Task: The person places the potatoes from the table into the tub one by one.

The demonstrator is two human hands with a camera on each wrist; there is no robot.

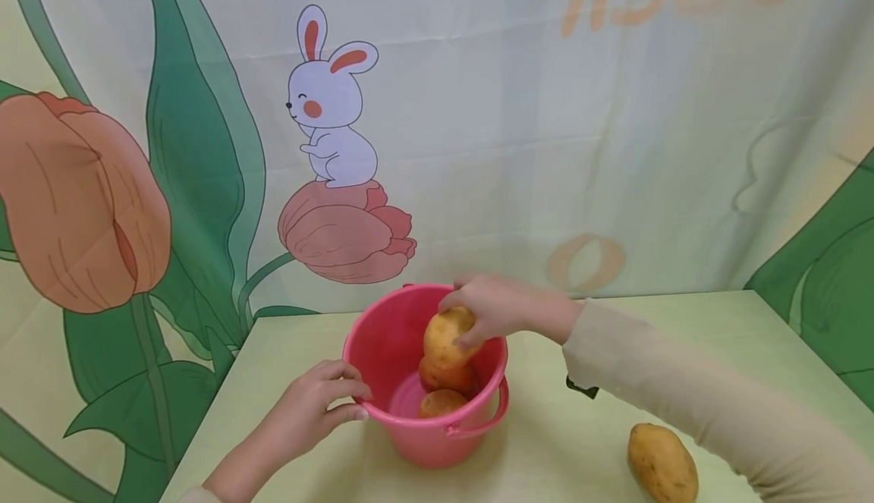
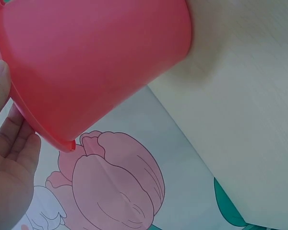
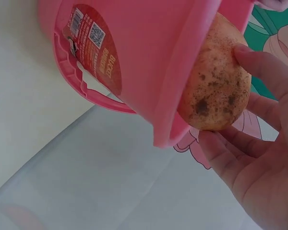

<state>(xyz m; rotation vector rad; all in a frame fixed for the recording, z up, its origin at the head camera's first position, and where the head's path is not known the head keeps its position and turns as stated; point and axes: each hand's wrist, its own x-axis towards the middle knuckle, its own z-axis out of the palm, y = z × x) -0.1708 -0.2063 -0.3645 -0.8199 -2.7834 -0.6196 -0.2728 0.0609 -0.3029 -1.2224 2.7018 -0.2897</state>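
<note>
A pink bucket [image 1: 433, 442] stands on the table, its mouth facing up. My left hand [image 1: 314, 408] holds the bucket's rim on the left side, thumb and fingers on either side of the edge. Between the thumb and fingers of my right hand [image 1: 501, 307] is a potato [image 1: 447, 340], held in the bucket's mouth; dark specks mark its skin in the right wrist view. Below it inside the bucket lie another potato [image 1: 444, 375], partly covered by the held one, and a potato [image 1: 442, 403] nearer the front wall.
One more potato [image 1: 662, 461] lies on the pale table [image 1: 546, 442] at the front right. The bucket's handle [image 1: 501, 408] hangs down on its right. A small dark object [image 1: 582, 388] shows under the right sleeve. A printed cloth [image 1: 478, 146] hangs behind the table.
</note>
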